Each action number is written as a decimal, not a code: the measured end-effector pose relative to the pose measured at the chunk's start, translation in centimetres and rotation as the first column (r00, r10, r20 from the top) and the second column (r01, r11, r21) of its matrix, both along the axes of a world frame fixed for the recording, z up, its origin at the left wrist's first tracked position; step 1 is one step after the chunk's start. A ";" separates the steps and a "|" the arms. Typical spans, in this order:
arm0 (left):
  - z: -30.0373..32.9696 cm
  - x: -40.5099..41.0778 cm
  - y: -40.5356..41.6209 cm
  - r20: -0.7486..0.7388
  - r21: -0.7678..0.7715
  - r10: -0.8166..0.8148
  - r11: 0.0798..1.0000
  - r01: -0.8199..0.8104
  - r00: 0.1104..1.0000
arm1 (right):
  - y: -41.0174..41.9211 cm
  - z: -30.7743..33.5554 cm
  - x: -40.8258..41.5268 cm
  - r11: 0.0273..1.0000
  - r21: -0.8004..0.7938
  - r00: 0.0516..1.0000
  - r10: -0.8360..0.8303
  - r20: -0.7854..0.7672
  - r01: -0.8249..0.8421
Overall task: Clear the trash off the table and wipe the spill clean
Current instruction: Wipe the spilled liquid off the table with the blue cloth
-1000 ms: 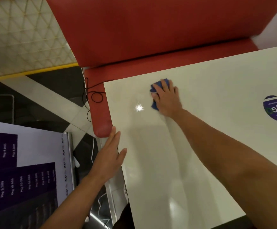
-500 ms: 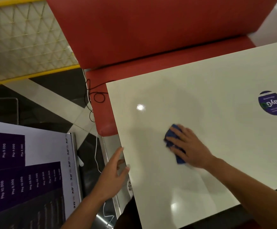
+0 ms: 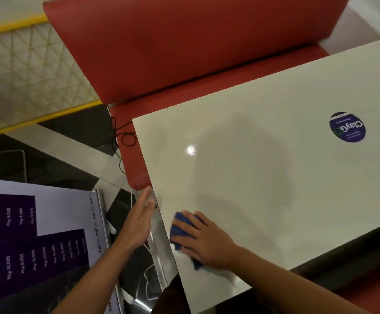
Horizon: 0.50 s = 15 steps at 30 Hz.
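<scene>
Under the right hand (image 3: 203,242), a blue cloth (image 3: 180,227) lay flat on the white table (image 3: 263,177), near the table's left edge. Fingers were spread and pressed on the cloth. Left hand (image 3: 139,223) was just beside it, off the edge, fingers straight and together, holding nothing. Well beyond the right hand sat a round purple sticker (image 3: 347,127).

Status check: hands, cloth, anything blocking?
Right hand pressing blue cloth flat near table edge. Left hand open beside edge. No trash visible.
</scene>
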<state>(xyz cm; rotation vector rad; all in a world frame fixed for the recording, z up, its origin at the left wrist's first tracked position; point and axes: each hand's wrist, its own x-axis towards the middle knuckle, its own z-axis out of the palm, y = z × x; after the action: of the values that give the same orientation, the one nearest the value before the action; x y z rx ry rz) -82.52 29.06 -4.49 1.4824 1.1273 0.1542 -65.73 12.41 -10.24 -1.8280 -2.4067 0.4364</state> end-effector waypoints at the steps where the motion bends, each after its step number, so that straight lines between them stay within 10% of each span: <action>1: 0.1 0.4 0.1 -0.003 0.007 -0.037 0.999 0.037 0.999 | -2.3 0.2 1.3 1.000 0.001 1.000 0.003 0.008 -0.003; 6: -0.8 1.3 0.6 -0.125 0.163 -0.171 0.968 0.191 0.977 | -5.3 0.1 10.9 0.970 -0.068 0.972 -0.231 0.042 0.233; 11: -1.7 2.4 -0.4 -0.170 0.297 -0.197 0.924 0.241 0.966 | 2.2 0.1 8.4 0.717 -0.055 0.719 -0.695 0.015 0.695; 15: -1.9 3.2 -0.5 -0.240 0.380 -0.150 0.895 0.235 0.959 | 1.1 0.5 -0.7 0.892 -0.034 0.892 -0.451 -0.025 0.450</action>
<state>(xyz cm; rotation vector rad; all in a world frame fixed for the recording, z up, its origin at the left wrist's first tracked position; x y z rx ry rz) -79.35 28.56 -6.37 2.0125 1.1471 0.1007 -66.40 13.55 -9.73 -2.2794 -1.8674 0.4459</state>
